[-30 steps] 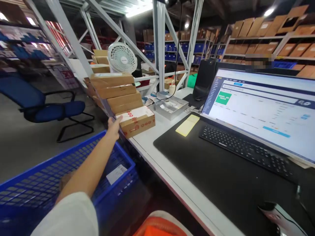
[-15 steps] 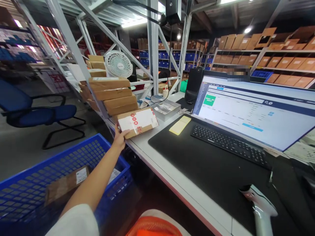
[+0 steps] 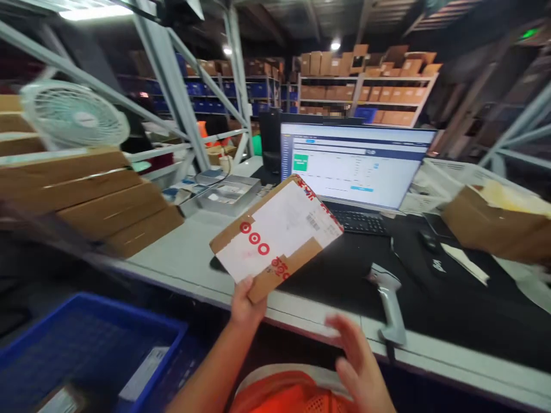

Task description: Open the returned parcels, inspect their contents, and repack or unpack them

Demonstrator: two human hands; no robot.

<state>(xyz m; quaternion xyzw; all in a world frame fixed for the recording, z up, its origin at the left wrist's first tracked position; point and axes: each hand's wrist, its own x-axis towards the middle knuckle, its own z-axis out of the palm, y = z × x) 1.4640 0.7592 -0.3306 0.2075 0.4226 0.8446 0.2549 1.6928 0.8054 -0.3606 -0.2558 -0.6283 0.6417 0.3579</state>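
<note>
My left hand (image 3: pixel 248 303) grips the lower edge of a flat cardboard box (image 3: pixel 275 229), thumb on its front face. The box is tilted above the desk edge, its white label with red rings and a barcode facing me. My right hand (image 3: pixel 355 355) is raised before the desk's front edge, slightly blurred, fingers apart and holding nothing. A grey-white barcode scanner (image 3: pixel 390 304) lies on the desk beyond it, to the right. Behind the box are a lit monitor (image 3: pixel 344 160) and a keyboard (image 3: pixel 359 222), partly covered by the box.
A blue plastic crate (image 3: pixel 129 312) with parcels stands low on the left. Stacked cardboard boxes (image 3: pixel 86 201) and a fan (image 3: pixel 77 115) are at the desk's left end. A grey metal tray (image 3: pixel 230 195) sits behind. An open carton (image 3: pixel 491 223) and a mouse (image 3: pixel 429 241) are on the right.
My left hand has lifted the box off the desk's left end and brought it rightward and closer. My right hand has come into view. The camera has turned right.
</note>
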